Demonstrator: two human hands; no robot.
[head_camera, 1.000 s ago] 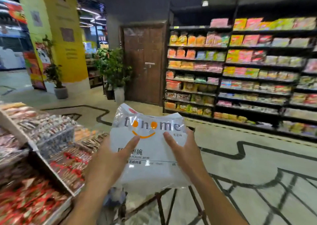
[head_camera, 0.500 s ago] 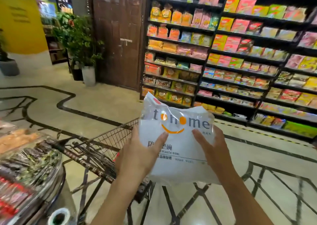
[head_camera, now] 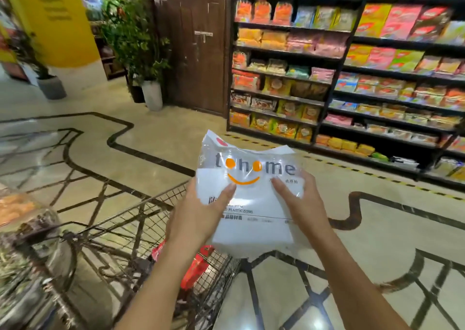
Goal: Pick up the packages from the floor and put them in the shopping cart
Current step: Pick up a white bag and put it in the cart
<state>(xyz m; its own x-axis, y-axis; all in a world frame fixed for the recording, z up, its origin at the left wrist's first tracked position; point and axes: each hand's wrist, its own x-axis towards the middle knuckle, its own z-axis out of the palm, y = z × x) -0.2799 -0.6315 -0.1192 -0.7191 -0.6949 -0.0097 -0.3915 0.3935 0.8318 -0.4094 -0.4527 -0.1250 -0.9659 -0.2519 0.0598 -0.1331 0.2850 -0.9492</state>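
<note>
1. A clear plastic package (head_camera: 247, 201) of white plastic bowls, printed with grey lettering and an orange smile, is held up in the air in front of the person, above the right rim of the cart.
2. The left hand (head_camera: 198, 216) grips the package's left edge, thumb laid across the printed front and the other fingers hidden behind it.
3. The right hand (head_camera: 302, 204) grips the right edge in the same way, thumb on the front near the lettering.
4. The dark wire-mesh shopping cart (head_camera: 130, 229) stands below and to the left of the package; a red packet (head_camera: 196, 266) lies inside it, partly hidden by the left forearm.
5. Black store shelves (head_camera: 337, 78) stacked with colourful snack bags fill the right background.
6. A brown wooden door (head_camera: 196, 45) stands left of the shelves, with a leafy green plant in a white pot (head_camera: 151, 93) just beside it.
7. The glossy beige floor (head_camera: 392, 229) carries dark curving lines.
</note>
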